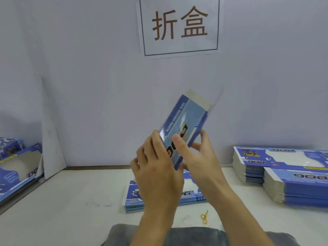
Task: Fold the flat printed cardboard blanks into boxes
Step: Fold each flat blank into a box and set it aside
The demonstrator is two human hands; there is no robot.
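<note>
Blue printed blank (186, 125) was held tilted in the air above the table (79, 192). Left hand (156, 167) gripped its lower left edge; right hand (197, 157) pinched it, thumb on the front. Small stack of blanks (133, 199) lay beneath, taller stacks (284, 174) at right.

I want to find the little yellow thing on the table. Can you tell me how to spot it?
Start at the white table and find the low pile of blue printed cards lying in the middle, under the person's arms. Just to the right of that pile, nearer the person, lies a rubber band. It is tiny, thin, twisted and yellow, while everything around it is flat, blue and much larger.
</note>
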